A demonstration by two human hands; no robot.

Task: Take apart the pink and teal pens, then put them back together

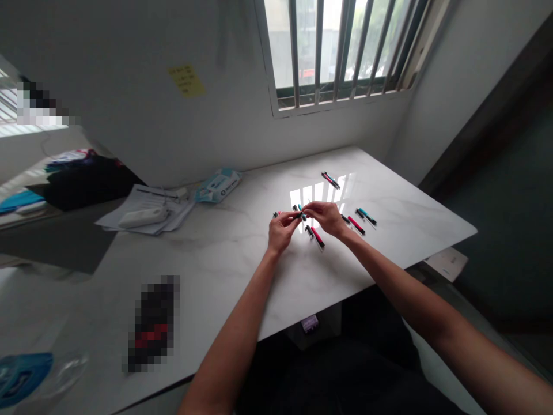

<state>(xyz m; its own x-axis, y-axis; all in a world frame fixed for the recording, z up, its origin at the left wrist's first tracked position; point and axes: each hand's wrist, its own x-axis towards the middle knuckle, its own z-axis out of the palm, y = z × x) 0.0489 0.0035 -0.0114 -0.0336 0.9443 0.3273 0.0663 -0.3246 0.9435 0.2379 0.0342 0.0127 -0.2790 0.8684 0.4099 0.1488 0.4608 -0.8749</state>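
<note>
Over the marble-patterned table [224, 259], my left hand [280, 233] pinches a small black pen part [298, 215]. My right hand [327, 218] meets it fingertip to fingertip, also pinched; what it grips is too small to make out. Just below the hands lie a red pen barrel [317, 236], a black pen part [309, 231] and a thin refill. To the right of my right hand are another red barrel [356, 225] and a teal barrel [367, 215] with black parts and thin refills. More pen parts show partly behind my hands.
Several whole-looking pens [330, 180] lie together farther back. At the left are a wipes packet [219, 185], papers [142, 199] with a white device [144, 217], a blurred-out dark object [153, 323] and a plastic bottle [26, 377]. A barred window [341, 52] is above.
</note>
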